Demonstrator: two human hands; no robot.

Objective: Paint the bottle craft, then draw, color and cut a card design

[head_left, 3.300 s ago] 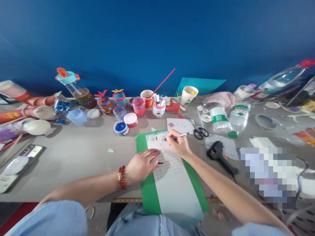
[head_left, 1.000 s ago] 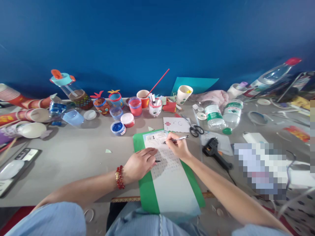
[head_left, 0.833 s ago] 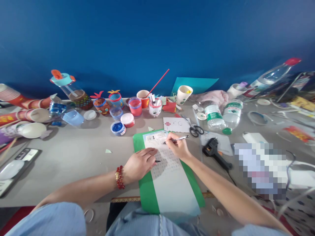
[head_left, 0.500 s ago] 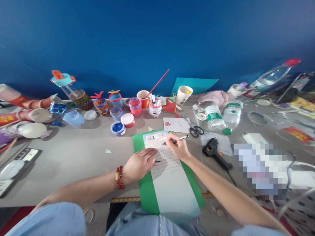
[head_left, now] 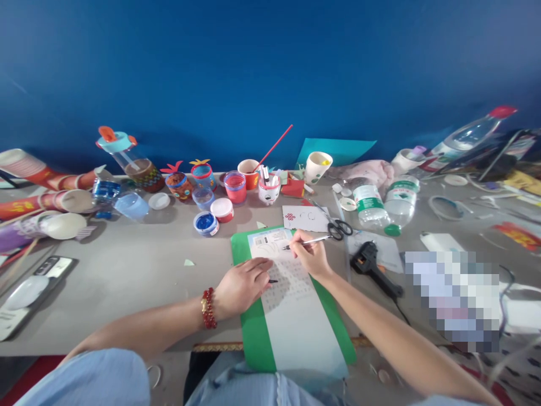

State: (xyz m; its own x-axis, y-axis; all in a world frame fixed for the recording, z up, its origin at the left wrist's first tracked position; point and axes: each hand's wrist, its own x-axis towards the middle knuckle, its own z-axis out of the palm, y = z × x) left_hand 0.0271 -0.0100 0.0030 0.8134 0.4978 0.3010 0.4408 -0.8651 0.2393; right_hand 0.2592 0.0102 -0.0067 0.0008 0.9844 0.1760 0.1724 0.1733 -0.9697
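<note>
My right hand (head_left: 310, 255) pinches a slim silver pen (head_left: 315, 241), its dark tip on a white sheet of paper (head_left: 300, 321) near a curved drawn line. Rows of faint print cover the sheet's middle, and a label with a barcode is at its top. Underneath lies a green sheet (head_left: 257, 341), its sides showing. My left hand (head_left: 245, 285), with red beads at the wrist, rests palm down on the paper's left edge, fingers together and slightly bent. A short black pen cap (head_left: 274, 281) pokes out by its thumb; the grip on it is partly hidden.
Scissors (head_left: 339, 228) lie on a white card (head_left: 302, 217) beyond my right hand. A black glue gun (head_left: 374, 268) is right of the paper. Open blue paint (head_left: 206, 224), cups and a marker holder (head_left: 269, 192) stand behind. Cut plastic bottles (head_left: 372, 206) lie at right, a phone (head_left: 36, 293) at left.
The whole view has shifted slightly down and right. My right hand still has the pen tip at the drawn line, with the pen now lying flatter. My left hand stays on the paper.
</note>
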